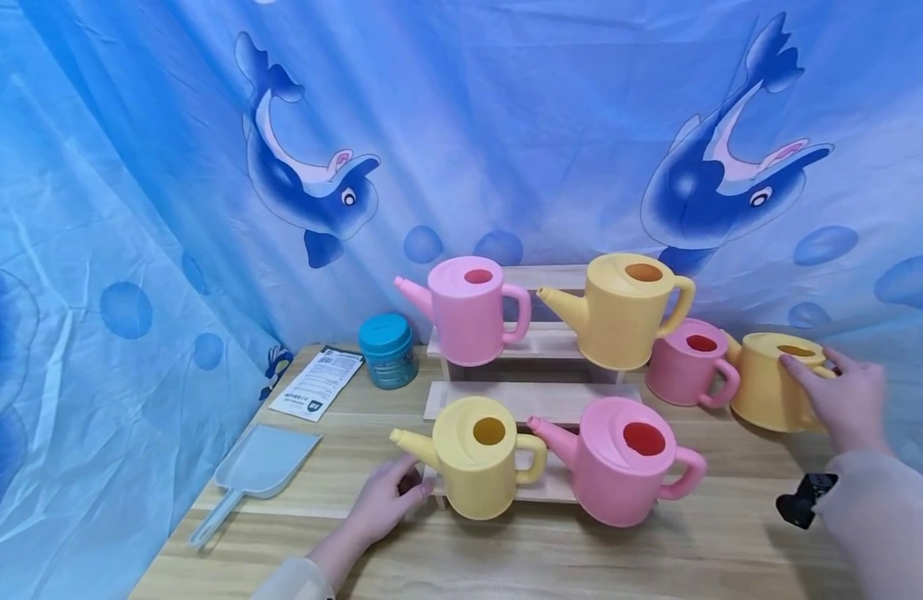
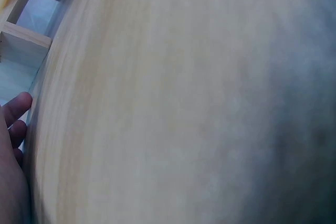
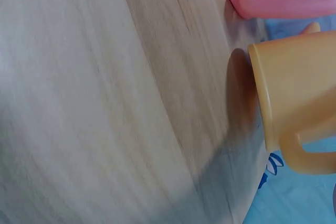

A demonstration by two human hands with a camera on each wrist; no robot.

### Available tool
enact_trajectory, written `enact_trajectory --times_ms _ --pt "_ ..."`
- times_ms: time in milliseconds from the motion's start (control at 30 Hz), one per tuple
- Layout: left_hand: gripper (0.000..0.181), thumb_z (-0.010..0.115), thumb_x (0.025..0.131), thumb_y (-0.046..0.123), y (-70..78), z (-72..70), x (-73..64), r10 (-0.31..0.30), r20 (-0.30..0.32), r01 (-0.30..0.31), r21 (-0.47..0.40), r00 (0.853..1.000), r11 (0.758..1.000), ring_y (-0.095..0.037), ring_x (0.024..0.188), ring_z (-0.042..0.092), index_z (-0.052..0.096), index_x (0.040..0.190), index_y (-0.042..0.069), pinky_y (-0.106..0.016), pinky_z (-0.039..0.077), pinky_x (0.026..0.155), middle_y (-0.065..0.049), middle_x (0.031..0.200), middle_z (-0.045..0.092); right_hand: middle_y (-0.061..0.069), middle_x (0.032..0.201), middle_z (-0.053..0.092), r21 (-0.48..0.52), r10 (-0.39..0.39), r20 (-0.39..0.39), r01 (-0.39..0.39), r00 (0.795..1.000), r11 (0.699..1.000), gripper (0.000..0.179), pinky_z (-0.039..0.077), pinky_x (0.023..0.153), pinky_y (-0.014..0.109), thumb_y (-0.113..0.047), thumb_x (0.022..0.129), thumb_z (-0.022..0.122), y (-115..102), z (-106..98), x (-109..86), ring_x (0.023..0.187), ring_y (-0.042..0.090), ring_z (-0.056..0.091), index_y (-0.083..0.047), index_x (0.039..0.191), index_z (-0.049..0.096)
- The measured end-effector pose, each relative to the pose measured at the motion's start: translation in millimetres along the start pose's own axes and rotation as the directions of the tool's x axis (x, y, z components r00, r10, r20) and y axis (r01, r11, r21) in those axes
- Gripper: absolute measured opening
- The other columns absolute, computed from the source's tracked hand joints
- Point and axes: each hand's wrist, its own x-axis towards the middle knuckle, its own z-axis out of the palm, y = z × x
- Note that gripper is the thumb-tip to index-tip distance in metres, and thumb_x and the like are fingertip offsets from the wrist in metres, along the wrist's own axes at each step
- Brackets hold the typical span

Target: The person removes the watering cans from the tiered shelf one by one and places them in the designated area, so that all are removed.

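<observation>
Rack (image 1: 499, 400) carries pale-pink watering can (image 1: 469, 325) and light-orange watering can (image 1: 622, 325) on an upper tier; pale-yellow watering can (image 1: 475, 477) and bright-pink watering can (image 1: 615, 477) on the front tier. Off it, right side of counter (image 1: 731, 533): rose watering can (image 1: 675, 375), unheld; beside it, deep-yellow watering can (image 1: 765, 387), gripped by right hand (image 1: 847, 400), thumb over its top. Left hand (image 1: 382, 504) lies by the rack's left end, fingers loosely bent, nothing pinched; contact unclear. Judgement: four racked, two left.
</observation>
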Motion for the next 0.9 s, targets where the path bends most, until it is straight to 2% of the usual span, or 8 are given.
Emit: enact_trajectory --times_ms 100,167,333,400,633,900 --pt "0.031 0.065 0.084 0.034 1.0 -0.5 -0.4 -0.002 -0.01 0.002 0.001 1.0 1.0 -0.009 0.076 0.048 0.058 0.114 0.03 -0.035 0.039 0.07 0.017 0.078 0.051 0.04 0.128 0.017 -0.019 -0.039 0.001 0.039 0.999 0.999 0.094 0.035 0.078 0.059 -0.06 0.086 0.049 6.5 1.3 0.7 0.107 0.051 0.026 0.006 0.145 0.016" --pt "0.032 0.065 0.084 0.033 1.6 -0.7 -0.4 0.003 -0.012 -0.003 0.001 1.0 1.0 -0.009 0.076 0.049 0.058 0.115 0.029 -0.035 0.04 0.07 0.016 0.078 0.051 0.041 0.13 0.016 -0.022 -0.063 0.029 0.064 0.998 0.998 0.093 0.037 0.078 0.061 -0.058 0.088 0.048 10.9 1.2 1.1 0.11 0.053 0.024 0.009 0.144 0.014" --pt "0.034 0.066 0.083 0.031 3.6 -0.9 0.1 0.018 -0.005 -0.018 -0.006 1.0 1.0 -0.009 0.077 0.05 0.058 0.116 0.028 -0.034 0.041 0.07 0.014 0.079 0.053 0.044 0.133 0.022 -0.023 -0.079 0.079 0.081 0.994 0.996 0.094 0.041 0.079 0.062 -0.057 0.09 0.046 15.0 1.1 4.6 0.113 0.057 0.03 0.009 0.144 0.006" --pt "0.032 0.066 0.083 0.032 4.3 -1.2 -0.2 0.004 -0.006 -0.004 -0.008 1.0 1.0 -0.01 0.076 0.049 0.059 0.114 0.028 -0.034 0.039 0.069 0.014 0.079 0.053 0.045 0.132 0.022 -0.034 -0.07 0.096 0.074 0.993 0.997 0.096 0.041 0.079 0.062 -0.059 0.089 0.044 12.8 1.3 6.7 0.113 0.058 0.03 0.007 0.145 0.004" --pt "0.027 0.065 0.084 0.034 6.1 -2.2 0.0 -0.039 0.013 0.039 -0.007 0.999 0.999 -0.01 0.076 0.047 0.059 0.11 0.029 -0.034 0.038 0.07 0.017 0.077 0.05 0.045 0.138 0.003 -0.065 0.027 0.136 -0.019 0.99 0.998 0.101 0.032 0.086 0.068 -0.066 0.087 0.039 2.5 0.1 10.5 0.121 0.061 0.016 0.006 0.145 -0.003" --pt "0.027 0.065 0.085 0.035 5.9 -2.0 0.2 -0.043 0.018 0.043 -0.012 0.999 0.999 -0.01 0.076 0.047 0.059 0.111 0.03 -0.035 0.038 0.07 0.015 0.077 0.051 0.045 0.138 0.002 -0.084 0.044 0.144 -0.032 0.989 0.996 0.103 0.027 0.088 0.069 -0.068 0.086 0.038 -1.2 -0.9 11.1 0.123 0.061 0.011 0.006 0.144 -0.004"
